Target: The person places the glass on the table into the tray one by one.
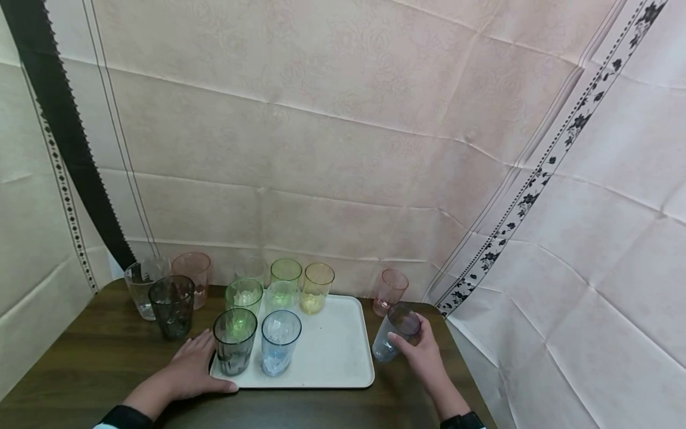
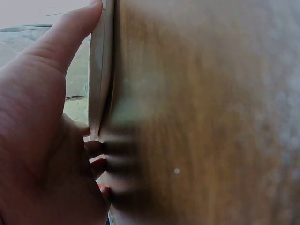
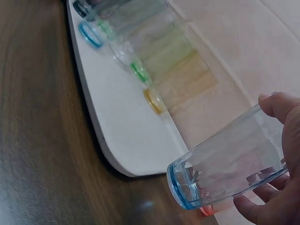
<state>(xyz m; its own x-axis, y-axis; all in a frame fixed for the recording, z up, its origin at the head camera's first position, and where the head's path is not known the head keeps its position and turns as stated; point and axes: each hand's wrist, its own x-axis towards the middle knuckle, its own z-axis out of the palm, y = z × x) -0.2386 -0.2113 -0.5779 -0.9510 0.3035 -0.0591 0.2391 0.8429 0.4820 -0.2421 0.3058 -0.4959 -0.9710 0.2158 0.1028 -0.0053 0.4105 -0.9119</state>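
My right hand (image 1: pixel 420 351) grips a tilted blue-tinted drinking glass (image 1: pixel 387 342) just right of the white tray (image 1: pixel 337 339); its blue base (image 3: pixel 178 187) shows in the right wrist view. Whether that base touches the table, I cannot tell. At the tray's front left corner my left hand (image 1: pixel 190 369) rests with fingers extended along the side and thumb at the front edge. Nearest to it on the tray is a grey glass (image 1: pixel 234 351), with a blue glass (image 1: pixel 278 351) beside it. Behind them stand green glasses (image 1: pixel 243 298), a clear glass (image 1: pixel 282 296) and a yellow glass (image 1: pixel 317 292).
Left of the tray, a dark glass (image 1: pixel 171 307), a clear glass (image 1: pixel 142 292) and a pink glass (image 1: pixel 195 277) stand on the wooden table (image 1: pixel 69 351). Another pink glass (image 1: pixel 390 292) is behind my right hand. A cloth (image 1: pixel 321 149) hangs along the table's back.
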